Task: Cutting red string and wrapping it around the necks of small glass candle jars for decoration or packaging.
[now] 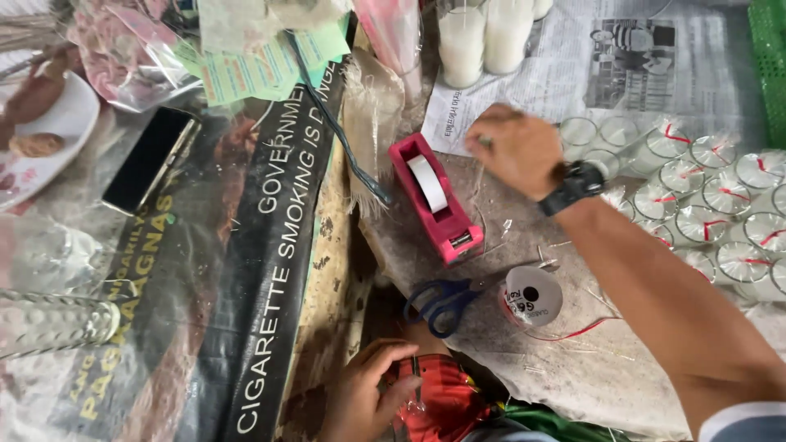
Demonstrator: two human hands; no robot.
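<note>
The cluttered worktop (573, 368) was covered by a grey cloth. A pink plastic tape dispenser (435, 199) was reached beside by the right hand (514, 149), its grip curled; whether anything was pinched could not be told. A red-patterned wrapped bundle (442, 401) was pinched by the left hand (368, 397). Blue-handled scissors (440, 303) were seen between.

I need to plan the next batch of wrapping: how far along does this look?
Done: many wrapped glasses with red ties lie at the right. In hand: the left hand holds a red-wrapped piece; the right hand reaches beside the pink tape dispenser. Left: two white candles at the top look unwrapped.
</note>
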